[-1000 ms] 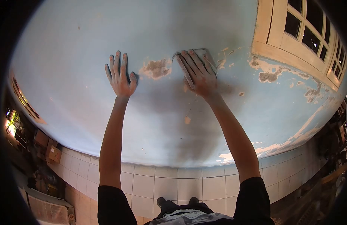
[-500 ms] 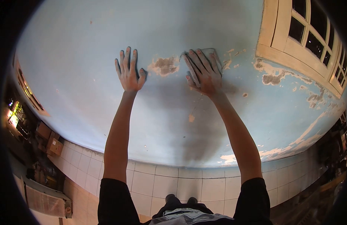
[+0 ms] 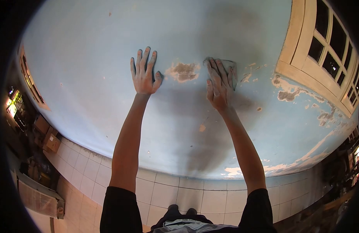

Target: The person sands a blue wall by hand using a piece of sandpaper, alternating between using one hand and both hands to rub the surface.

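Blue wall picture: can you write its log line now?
left hand: spread on blue wall | right hand: pressing grey sheet on wall | peeled patch: between hands

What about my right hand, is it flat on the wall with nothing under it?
No, a grey sheet shows between the right hand and the wall.

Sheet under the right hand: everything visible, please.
The sheet is thin and greyish, close to the wall's tone, maybe sandpaper or cloth; I can't tell which. It lies against the blue wall, right of the bare patch, apart from it. The right hand covers much of it, fingers pointing up. A dark outline marks its top and right edges.
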{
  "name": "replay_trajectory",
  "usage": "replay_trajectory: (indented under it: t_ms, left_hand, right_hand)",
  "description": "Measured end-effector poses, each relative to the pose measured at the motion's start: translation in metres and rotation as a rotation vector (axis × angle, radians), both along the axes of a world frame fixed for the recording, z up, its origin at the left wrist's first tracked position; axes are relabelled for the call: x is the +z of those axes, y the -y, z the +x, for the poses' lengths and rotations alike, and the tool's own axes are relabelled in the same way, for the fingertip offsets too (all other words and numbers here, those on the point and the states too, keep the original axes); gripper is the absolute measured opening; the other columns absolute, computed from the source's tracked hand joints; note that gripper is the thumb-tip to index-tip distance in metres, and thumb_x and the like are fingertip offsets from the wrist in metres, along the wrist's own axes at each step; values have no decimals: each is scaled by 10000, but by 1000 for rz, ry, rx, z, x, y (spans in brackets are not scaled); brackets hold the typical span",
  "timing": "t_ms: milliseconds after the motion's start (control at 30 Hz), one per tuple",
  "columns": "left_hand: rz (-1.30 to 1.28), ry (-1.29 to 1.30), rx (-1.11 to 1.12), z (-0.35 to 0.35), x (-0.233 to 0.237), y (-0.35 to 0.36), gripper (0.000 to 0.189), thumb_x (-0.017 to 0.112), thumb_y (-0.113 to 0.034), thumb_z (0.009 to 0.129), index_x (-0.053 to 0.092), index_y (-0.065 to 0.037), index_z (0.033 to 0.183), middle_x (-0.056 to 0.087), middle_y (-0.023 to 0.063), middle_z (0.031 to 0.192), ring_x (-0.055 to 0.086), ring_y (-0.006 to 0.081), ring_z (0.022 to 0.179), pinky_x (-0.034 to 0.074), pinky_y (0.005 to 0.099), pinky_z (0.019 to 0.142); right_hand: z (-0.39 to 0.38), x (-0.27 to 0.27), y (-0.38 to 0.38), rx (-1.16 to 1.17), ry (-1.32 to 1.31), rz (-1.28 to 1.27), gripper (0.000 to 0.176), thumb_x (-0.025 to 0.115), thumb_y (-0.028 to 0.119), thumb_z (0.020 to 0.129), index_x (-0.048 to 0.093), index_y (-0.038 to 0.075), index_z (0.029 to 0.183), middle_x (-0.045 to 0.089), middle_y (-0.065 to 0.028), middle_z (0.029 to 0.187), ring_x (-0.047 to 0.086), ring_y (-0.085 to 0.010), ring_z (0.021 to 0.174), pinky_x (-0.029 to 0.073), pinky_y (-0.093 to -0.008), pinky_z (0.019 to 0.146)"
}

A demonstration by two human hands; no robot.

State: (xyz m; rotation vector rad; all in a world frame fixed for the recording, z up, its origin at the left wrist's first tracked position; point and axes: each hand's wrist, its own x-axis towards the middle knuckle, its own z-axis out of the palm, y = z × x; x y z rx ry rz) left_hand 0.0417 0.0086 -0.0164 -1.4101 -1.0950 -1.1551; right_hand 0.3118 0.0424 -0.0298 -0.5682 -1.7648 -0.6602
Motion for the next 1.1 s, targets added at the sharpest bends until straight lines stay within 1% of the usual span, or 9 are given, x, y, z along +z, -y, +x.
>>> replay_trajectory:
  t_ms: [200,400,500,600,733,833,933,1000,1100]
  left_hand:
    - [0,10,4,0,-2,0,582,431,-286,802,513,-178,1367,409,73,1483,315,309,1404,180,585,1128]
    - [17,6,-11,-1,-2,-1,570,430,-305,816,516,-184,1366,424,72,1473,329,308,1396,191,582,1125]
    - [20,10,-23,0,0,-1,574,441,-298,806,520,-185,1363,433,71,1468,336,310,1392,193,587,1121]
    - [27,15,-35,0,-1,-1,581,453,-289,793,523,-184,1360,437,70,1465,335,310,1393,198,586,1119]
    - [13,20,-26,1,-3,0,584,462,-292,788,525,-184,1359,434,70,1467,338,307,1392,205,581,1118]
    - [6,4,-27,-3,-2,-2,573,428,-308,827,499,-170,1378,416,85,1478,321,326,1397,181,586,1121]
    - [-14,-7,-27,-2,-4,0,560,393,-319,868,476,-152,1396,400,103,1486,307,346,1402,160,594,1122]
    - [-4,-7,-30,-2,-2,-1,558,392,-319,869,479,-153,1395,402,103,1485,309,347,1401,164,595,1121]
    - [-22,2,-16,-2,-3,-1,551,389,-320,873,485,-157,1390,411,102,1479,317,345,1398,171,596,1119]
  right_hand:
    - [-12,-1,7,-414,195,133,494,499,242,934,442,167,1419,396,32,1493,348,-134,1379,297,-485,1116]
    - [-24,-16,5,-146,488,188,509,496,149,894,481,214,1399,431,50,1466,418,-143,1338,374,-355,1053]
    - [-24,-4,-2,-237,448,262,509,495,118,885,501,226,1383,468,73,1433,432,-124,1321,401,-278,1012]
    - [-35,37,21,-298,316,225,497,502,130,878,517,223,1367,478,86,1421,465,-102,1277,422,-274,989]
    - [-47,2,7,-276,526,334,511,557,228,880,490,211,1386,499,58,1369,444,-152,1285,458,-325,972]
    - [-41,13,5,-102,425,135,451,552,249,893,536,224,1343,513,72,1345,453,-116,1264,464,-294,942]
    - [-30,18,17,-317,574,324,419,543,278,909,550,216,1324,499,54,1363,460,-119,1254,461,-331,965]
    - [-26,30,18,-383,707,347,337,563,279,907,587,215,1238,505,89,1336,574,-70,1052,484,-194,827]
    - [-28,42,17,-240,426,410,345,561,305,910,578,234,1247,502,79,1326,560,-74,1079,481,-199,835]
